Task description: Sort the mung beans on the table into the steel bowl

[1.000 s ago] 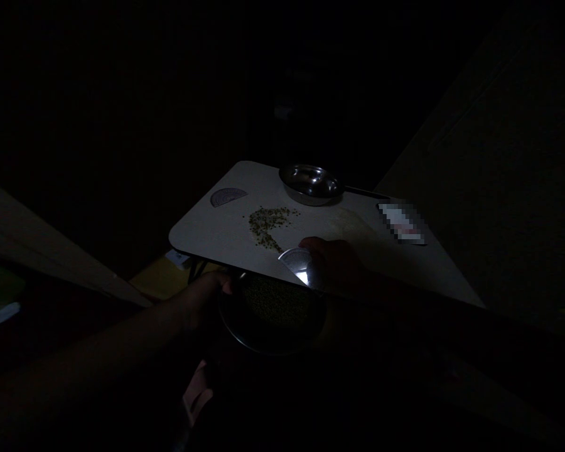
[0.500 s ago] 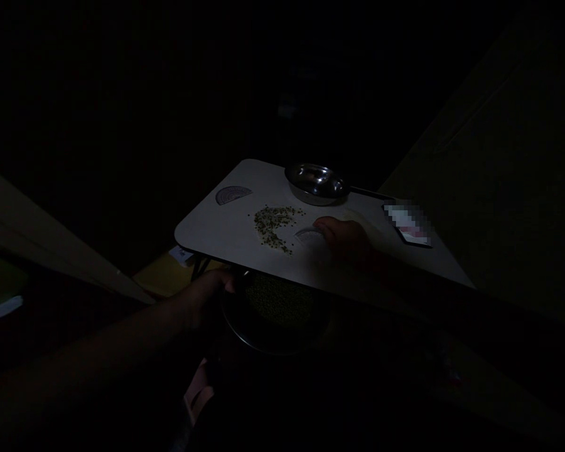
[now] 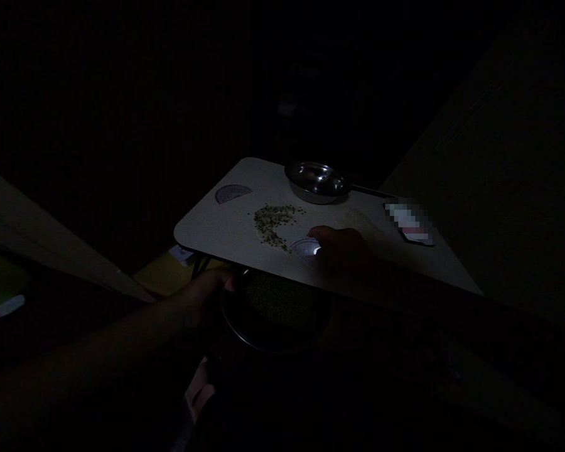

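The scene is very dark. My left hand (image 3: 207,295) grips the rim of a round metal plate (image 3: 245,336) filled with green grains, held just below the near edge of a small pale table (image 3: 216,229). My right hand (image 3: 343,248) rests on the table and holds a clear half-round protractor (image 3: 306,247) flat on the surface, right beside a small heap of green grains (image 3: 273,221). The fingers of both hands are curled round what they hold.
A steel bowl (image 3: 317,181) stands at the table's far edge. A second half-round protractor (image 3: 232,193) lies at the far left corner. A blurred card (image 3: 409,221) lies at the right. Yellow floor (image 3: 162,276) shows under the table.
My right hand with the protractor went from the near edge up toward the grain heap, then drew slightly back toward the edge. The heap looks more spread. My left hand and plate stayed put.
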The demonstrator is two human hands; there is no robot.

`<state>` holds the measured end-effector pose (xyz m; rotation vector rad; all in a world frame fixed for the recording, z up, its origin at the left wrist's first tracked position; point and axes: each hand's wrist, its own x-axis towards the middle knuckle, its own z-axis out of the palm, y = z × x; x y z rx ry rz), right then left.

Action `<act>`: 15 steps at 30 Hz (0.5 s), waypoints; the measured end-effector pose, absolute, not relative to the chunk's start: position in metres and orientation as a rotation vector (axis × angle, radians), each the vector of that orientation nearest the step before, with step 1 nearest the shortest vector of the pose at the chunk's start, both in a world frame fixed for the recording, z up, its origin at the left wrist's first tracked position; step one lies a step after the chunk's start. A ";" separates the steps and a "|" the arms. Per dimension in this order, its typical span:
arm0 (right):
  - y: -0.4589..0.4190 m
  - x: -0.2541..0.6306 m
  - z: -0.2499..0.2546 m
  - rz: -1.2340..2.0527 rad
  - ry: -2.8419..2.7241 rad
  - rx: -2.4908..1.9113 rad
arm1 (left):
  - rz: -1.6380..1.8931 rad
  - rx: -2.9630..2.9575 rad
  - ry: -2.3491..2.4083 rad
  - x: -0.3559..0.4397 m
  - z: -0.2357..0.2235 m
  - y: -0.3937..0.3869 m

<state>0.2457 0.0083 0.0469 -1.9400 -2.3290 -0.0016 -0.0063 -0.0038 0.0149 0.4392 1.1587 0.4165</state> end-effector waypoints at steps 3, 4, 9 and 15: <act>0.005 0.248 0.046 0.063 -2.296 -1.983 | 0.401 0.432 1.168 -0.008 0.015 -0.003; 0.005 0.250 0.045 0.066 -2.281 -1.974 | 0.400 0.440 1.178 -0.007 0.015 -0.003; 0.007 0.260 0.040 0.062 -2.183 -1.941 | 0.402 0.410 1.216 -0.003 0.021 -0.004; 0.006 0.264 0.040 0.038 -2.190 -1.926 | 0.422 0.395 1.213 0.000 0.024 -0.007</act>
